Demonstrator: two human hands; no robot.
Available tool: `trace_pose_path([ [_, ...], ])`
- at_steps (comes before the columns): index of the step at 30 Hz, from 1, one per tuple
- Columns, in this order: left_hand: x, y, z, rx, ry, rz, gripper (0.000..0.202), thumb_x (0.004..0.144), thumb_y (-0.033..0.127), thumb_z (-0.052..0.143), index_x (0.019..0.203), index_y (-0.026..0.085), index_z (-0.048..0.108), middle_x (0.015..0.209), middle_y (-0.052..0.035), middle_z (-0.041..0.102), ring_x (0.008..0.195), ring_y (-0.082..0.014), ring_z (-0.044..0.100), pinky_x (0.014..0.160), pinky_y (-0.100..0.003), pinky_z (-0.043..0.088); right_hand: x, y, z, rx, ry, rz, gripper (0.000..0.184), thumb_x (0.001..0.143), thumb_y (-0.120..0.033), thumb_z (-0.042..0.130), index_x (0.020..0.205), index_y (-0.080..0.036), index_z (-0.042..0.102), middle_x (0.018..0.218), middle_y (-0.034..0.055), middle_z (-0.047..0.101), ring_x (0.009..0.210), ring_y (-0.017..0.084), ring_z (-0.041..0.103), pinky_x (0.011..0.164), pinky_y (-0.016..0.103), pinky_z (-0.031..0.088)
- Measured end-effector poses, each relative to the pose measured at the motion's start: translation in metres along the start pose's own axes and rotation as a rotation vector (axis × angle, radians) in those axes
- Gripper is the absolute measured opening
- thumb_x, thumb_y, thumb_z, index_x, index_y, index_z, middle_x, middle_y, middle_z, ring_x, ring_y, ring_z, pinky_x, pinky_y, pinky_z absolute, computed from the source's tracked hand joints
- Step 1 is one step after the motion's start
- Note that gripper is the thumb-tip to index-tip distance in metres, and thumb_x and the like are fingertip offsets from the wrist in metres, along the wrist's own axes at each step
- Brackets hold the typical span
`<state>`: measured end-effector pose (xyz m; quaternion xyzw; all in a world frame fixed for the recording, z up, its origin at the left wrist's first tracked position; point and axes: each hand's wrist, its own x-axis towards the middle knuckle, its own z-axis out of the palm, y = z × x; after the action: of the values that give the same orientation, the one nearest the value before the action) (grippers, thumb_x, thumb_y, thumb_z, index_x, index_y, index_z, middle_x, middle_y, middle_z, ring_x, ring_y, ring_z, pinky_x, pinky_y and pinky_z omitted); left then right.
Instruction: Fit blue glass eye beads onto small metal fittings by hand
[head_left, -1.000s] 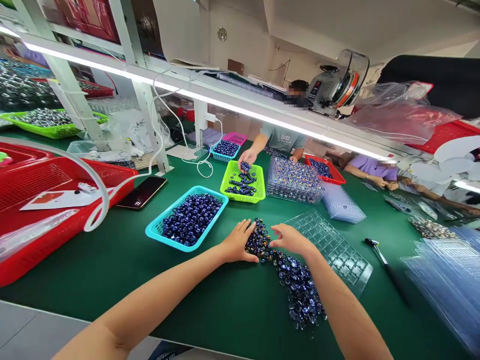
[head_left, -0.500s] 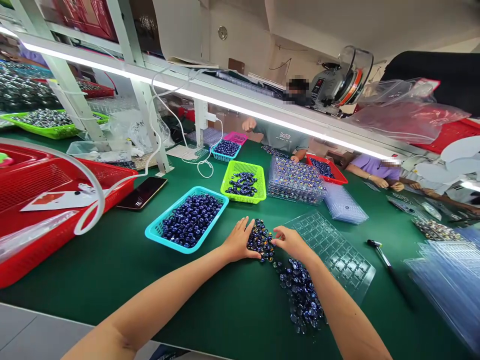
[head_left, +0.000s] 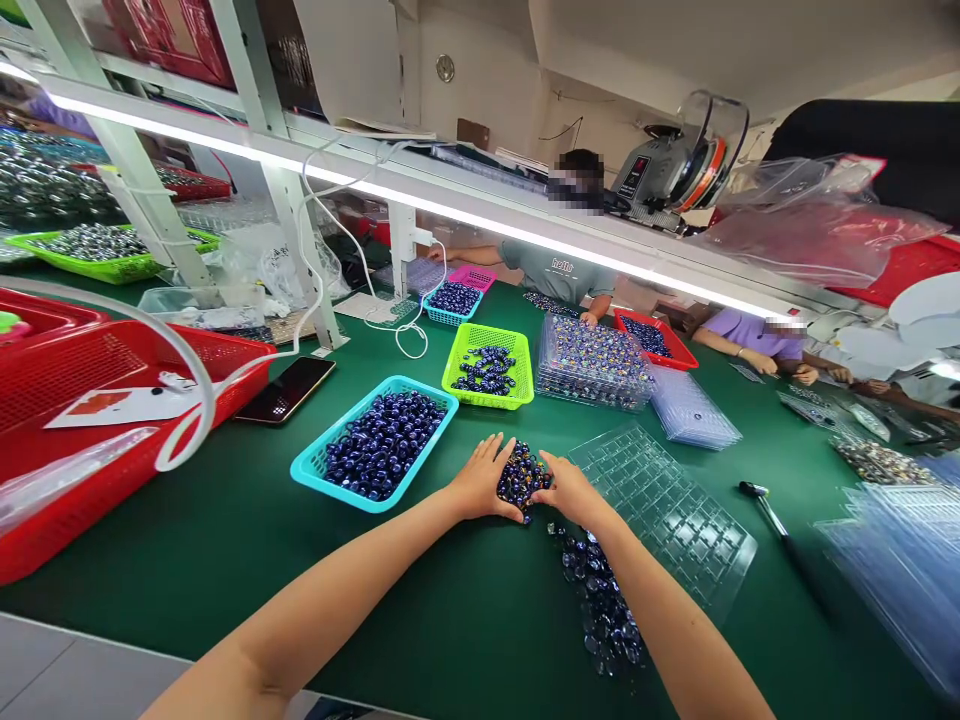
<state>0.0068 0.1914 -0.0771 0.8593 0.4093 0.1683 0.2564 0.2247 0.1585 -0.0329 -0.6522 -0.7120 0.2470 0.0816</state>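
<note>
A small heap of dark blue glass beads (head_left: 521, 474), some with amber glints, lies on the green tabletop between my hands. Along its left side rests my left hand (head_left: 478, 482), thumb and fingers spread in a curve. My right hand (head_left: 568, 488) cups the opposite side with thumb and index finger apart, touching the beads. Below my right forearm spreads a second pile of dark, glassy beads (head_left: 600, 610), partly covered by the arm. To the right is a clear plastic tray (head_left: 667, 500) with moulded cells, partly behind my right arm.
A blue basket (head_left: 304, 468) of dark beads and a green basket (head_left: 525, 395) stand beyond my hands. A phone (head_left: 289, 390) lies near a red bin (head_left: 247, 400). Stacked clear trays (head_left: 592, 365), a black-handled tool (head_left: 784, 540) and co-workers (head_left: 559, 270) are further out.
My right hand has moved down and in against the bead heap, and the heap now looks more gathered. Across the table, a co-worker's raised hand has moved left.
</note>
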Motion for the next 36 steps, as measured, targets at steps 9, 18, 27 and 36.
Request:
trace_pose_path([
  [9, -0.01, -0.003, -0.006, -0.016, -0.014, 0.013, 0.141, 0.048, 0.078, 0.076, 0.157, 0.014, 0.014, 0.164, -0.0237, 0.009, 0.152, -0.0401, 0.005, 0.122, -0.053, 0.01, -0.022, 0.021, -0.023, 0.027, -0.136, -0.015, 0.058, 0.055, -0.032, 0.089, 0.108, -0.02, 0.069, 0.077, -0.0011, 0.07, 0.068, 0.018, 0.062, 0.061, 0.026, 0.041],
  [18, -0.011, -0.003, -0.005, -0.028, 0.002, 0.027, 0.14, 0.048, 0.077, 0.077, 0.156, 0.014, 0.017, 0.162, -0.0259, 0.014, 0.151, -0.0406, 0.008, 0.121, -0.055, 0.012, -0.005, 0.011, 0.007, 0.056, 0.06, -0.048, 0.009, 0.079, -0.018, 0.064, 0.087, -0.021, 0.068, 0.075, -0.0009, 0.069, 0.071, 0.016, 0.062, 0.065, 0.025, 0.043],
  [27, -0.016, -0.01, -0.004, 0.004, 0.033, 0.034, 0.14, 0.049, 0.08, 0.074, 0.157, 0.013, 0.016, 0.162, -0.0261, 0.013, 0.151, -0.0419, 0.007, 0.121, -0.057, 0.012, -0.014, 0.029, -0.003, 0.0, 0.058, -0.113, 0.133, 0.041, -0.06, 0.09, 0.154, -0.025, 0.03, 0.145, 0.0189, 0.045, 0.134, 0.04, 0.043, 0.106, 0.051, 0.038],
  [36, 0.023, -0.012, 0.001, -0.058, 0.032, 0.159, 0.125, 0.058, 0.074, 0.074, 0.154, 0.012, 0.024, 0.159, -0.0244, 0.027, 0.149, -0.0404, 0.021, 0.121, -0.056, 0.015, 0.026, 0.027, 0.028, 0.022, 0.021, -0.388, 0.149, 0.042, -0.071, 0.085, 0.159, -0.018, 0.009, 0.164, 0.0211, 0.013, 0.152, 0.04, 0.006, 0.121, 0.056, 0.013],
])
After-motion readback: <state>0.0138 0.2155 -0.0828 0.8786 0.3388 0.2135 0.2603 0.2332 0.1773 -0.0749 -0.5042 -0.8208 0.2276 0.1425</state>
